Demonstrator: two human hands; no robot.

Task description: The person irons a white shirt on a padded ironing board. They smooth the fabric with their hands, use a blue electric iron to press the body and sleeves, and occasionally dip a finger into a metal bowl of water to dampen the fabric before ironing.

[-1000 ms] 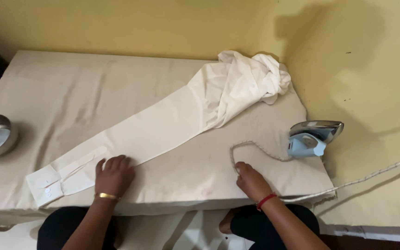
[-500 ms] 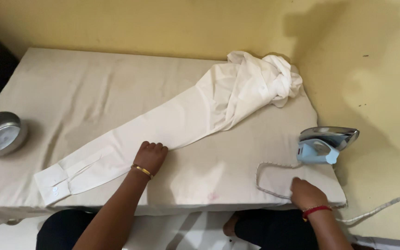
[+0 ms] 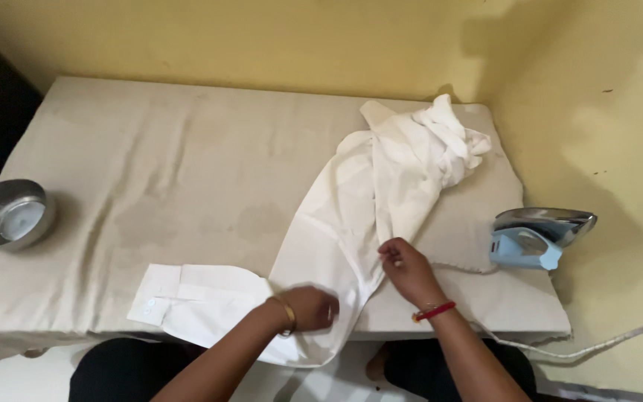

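On the cloth-covered table point(image 3: 187, 149), a white shirt point(image 3: 366, 193) lies with its body bunched at the far right corner and its sleeve folded back toward the near edge. The left hand point(image 3: 310, 307) clutches the sleeve near the fold, fingers closed on the fabric. The right hand point(image 3: 405, 266) pinches the sleeve's edge just beside it. A blue iron point(image 3: 537, 237) stands upright at the right edge; a steel bowl point(image 3: 5, 214) sits far left.

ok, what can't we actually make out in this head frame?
- Left hand: motion-blurred, grip on the white shirt unclear.
- Iron soleplate: faces away.
- Cord: cut by right edge.
- Steel bowl: contents unclear under glare.
- Right hand: pinches shirt edge.
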